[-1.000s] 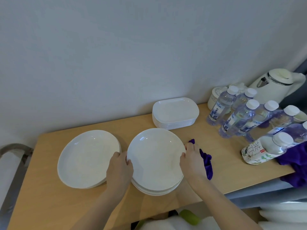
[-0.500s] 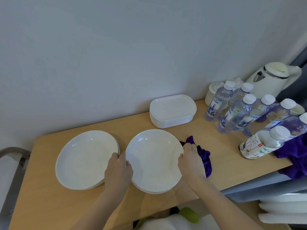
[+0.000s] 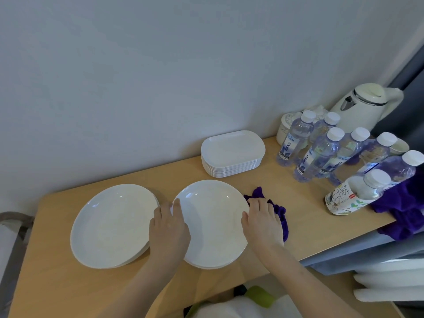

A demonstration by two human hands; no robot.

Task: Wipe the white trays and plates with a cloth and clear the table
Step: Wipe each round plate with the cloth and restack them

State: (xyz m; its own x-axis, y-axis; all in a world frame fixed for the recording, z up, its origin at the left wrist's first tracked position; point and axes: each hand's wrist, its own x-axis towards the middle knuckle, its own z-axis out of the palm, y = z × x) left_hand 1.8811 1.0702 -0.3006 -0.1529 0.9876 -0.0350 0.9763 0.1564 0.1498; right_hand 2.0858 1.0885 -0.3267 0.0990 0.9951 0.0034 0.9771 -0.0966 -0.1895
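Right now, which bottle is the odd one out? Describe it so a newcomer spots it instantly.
Start at the white kettle in the table's far right corner, then follow the cluster of clear water bottles toward the near table edge. The nearest bottle is the tea bottle, beside a purple cloth. Its white illustrated label with large dark characters sets it apart; the others have blue labels.

Left hand now reaches further over the plate stack, thumb on the top plate's inside, while right hand slides onto the purple cloth.
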